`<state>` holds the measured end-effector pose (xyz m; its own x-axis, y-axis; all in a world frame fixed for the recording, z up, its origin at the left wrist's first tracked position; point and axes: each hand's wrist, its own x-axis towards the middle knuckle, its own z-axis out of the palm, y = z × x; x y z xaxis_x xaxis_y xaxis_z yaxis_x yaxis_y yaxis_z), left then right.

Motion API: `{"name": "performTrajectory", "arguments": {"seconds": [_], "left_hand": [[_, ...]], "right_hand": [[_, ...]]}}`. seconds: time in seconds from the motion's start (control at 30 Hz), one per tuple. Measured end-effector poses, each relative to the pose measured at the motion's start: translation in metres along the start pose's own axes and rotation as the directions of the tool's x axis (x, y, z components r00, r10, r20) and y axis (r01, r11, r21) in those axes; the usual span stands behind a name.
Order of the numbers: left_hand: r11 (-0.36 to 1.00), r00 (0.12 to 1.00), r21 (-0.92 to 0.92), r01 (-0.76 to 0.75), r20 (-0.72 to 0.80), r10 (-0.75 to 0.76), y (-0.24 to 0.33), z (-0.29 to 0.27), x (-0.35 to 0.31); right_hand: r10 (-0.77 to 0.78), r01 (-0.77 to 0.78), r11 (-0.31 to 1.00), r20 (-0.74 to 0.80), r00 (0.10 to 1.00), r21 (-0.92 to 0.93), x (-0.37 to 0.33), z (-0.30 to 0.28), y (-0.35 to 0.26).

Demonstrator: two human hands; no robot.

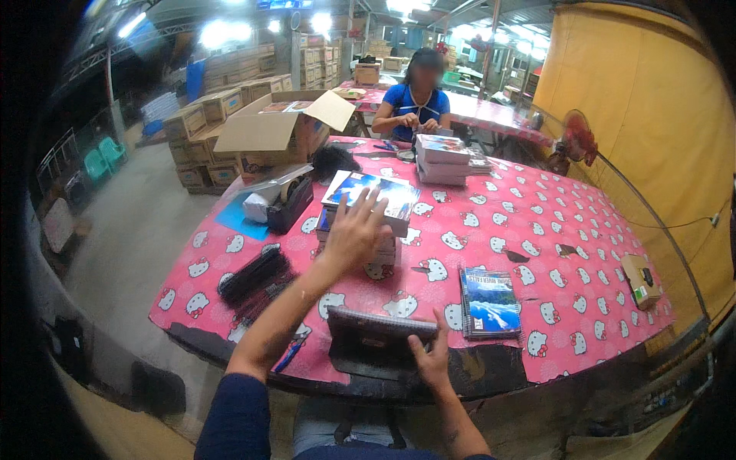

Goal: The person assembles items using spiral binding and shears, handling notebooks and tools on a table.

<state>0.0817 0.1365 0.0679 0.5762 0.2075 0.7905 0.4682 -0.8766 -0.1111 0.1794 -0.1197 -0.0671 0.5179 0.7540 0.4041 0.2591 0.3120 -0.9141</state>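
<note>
My left hand (354, 230) is stretched forward over a stack of booklets (387, 198) with blue-and-white picture covers, fingers spread. Whether its fingertips touch the top cover I cannot tell. At the near edge of the table, my right hand (431, 353) grips the right end of a dark, flat rectangular thing (368, 337) with a grey ridged upper edge, thumb on the near side. To the right of that hand lies a smaller pile of booklets (491, 303) with a waterfall picture. A bundle of black wire-like strips (257, 284) lies to the left of my left forearm.
A tape dispenser (287, 203) and a black tangled heap (335, 161) stand left of the stack. Behind are an open carton (257, 138) and a seated person (418, 96) handling something beside more stacked booklets (443, 159). A small cardboard box (640, 282) lies far right, near a fan (576, 138).
</note>
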Motion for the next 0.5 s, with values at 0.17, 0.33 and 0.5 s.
{"name": "performTrajectory", "arguments": {"seconds": [0.17,0.33,0.5], "left_hand": [[0.946,0.944,-0.319,-0.054,0.291,0.152,0.127,-0.083,-0.105],[0.826,0.905,-0.395,0.402,0.037,-0.423,0.119,-0.093,-0.140],[0.286,0.575,-0.673,0.683,0.253,-0.778,0.117,-0.072,-0.186]], "right_hand": [[0.003,-0.001,0.995,-0.028,1.000,0.097,-0.001,0.017,0.006],[0.026,-0.026,1.000,-0.072,0.997,0.006,-0.002,0.015,0.010],[0.159,-0.159,0.987,0.026,0.987,0.004,0.002,0.015,0.012]]}}
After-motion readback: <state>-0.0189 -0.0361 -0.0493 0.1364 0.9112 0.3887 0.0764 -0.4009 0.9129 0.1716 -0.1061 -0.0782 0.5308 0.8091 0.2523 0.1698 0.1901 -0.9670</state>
